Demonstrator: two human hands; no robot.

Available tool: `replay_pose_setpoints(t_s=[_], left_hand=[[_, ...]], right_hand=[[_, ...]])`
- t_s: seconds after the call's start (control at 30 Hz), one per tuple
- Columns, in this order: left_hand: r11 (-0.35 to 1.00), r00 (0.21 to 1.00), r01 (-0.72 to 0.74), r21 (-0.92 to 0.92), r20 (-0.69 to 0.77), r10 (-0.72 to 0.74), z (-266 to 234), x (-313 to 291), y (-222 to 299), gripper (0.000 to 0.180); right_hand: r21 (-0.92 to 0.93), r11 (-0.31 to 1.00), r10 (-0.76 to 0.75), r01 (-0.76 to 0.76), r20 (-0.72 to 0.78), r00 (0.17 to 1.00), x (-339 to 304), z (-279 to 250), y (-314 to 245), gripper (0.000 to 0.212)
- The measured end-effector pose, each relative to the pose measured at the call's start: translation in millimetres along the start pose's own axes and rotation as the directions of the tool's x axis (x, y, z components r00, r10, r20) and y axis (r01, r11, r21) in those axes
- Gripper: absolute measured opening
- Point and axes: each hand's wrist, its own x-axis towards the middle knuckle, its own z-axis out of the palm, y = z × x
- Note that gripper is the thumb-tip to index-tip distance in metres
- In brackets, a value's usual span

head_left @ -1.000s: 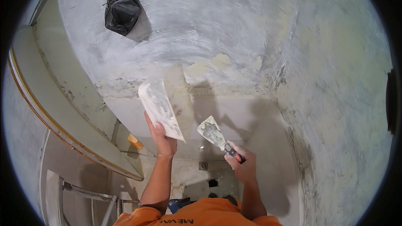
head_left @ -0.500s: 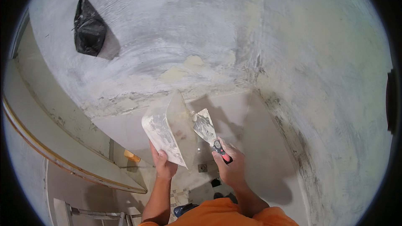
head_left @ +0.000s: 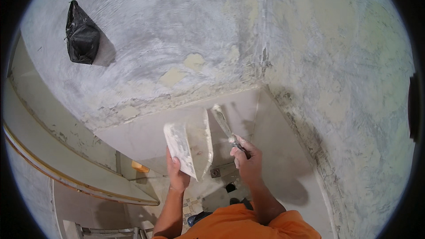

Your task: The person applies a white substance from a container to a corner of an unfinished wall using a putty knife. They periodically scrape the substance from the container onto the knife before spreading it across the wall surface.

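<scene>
My left hand (head_left: 178, 175) grips the lower end of a white V-shaped putty board (head_left: 179, 144), its thumb on the smeared outer face. The board stands tilted up in front of the wall, its two sides spread apart and coated with pale putty. To its right, my right hand (head_left: 249, 161) is closed around the handle of a putty knife (head_left: 222, 123). The knife points up and to the left, its blade turned nearly edge-on and caked with putty. A small gap separates the knife from the board's right edge.
Ahead rises a grey-white wall (head_left: 177, 26) with cream patches, meeting another wall (head_left: 336, 62) at a corner. Black plastic (head_left: 83, 42) sticks out at upper left. Below are a floor drain (head_left: 215, 173), a dark hole (head_left: 230, 187), a yellow object (head_left: 140, 166) and a metal ladder (head_left: 108, 233).
The putty knife has turned from showing its flat blade to nearly edge-on and come away from the board. The board has tilted more upright and shifted right. The whole view has shifted slightly.
</scene>
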Motion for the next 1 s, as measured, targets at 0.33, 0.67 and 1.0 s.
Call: replay_pose_setpoints(t_s=[0.33, 0.67, 1.0], left_hand=[[0.994, 0.99, 0.012, -0.108, -0.136, -0.027, -17, 7, 26, 0.063], [0.963, 0.977, -0.081, -0.258, -0.213, 0.025, -14, 18, 41, 0.059], [0.962, 0.979, -0.016, -0.273, -0.202, -0.041, -16, 21, 40, 0.059]], right_hand=[[0.834, 0.061, -0.022, -0.549, 0.551, 0.834, 9, -16, 37, 0.042], [0.716, 0.047, -0.023, -0.697, 0.698, 0.716, 16, -16, 69, 0.044], [0.602, 0.237, 0.14, -0.763, 0.755, 0.64, 15, -18, 56, 0.045]])
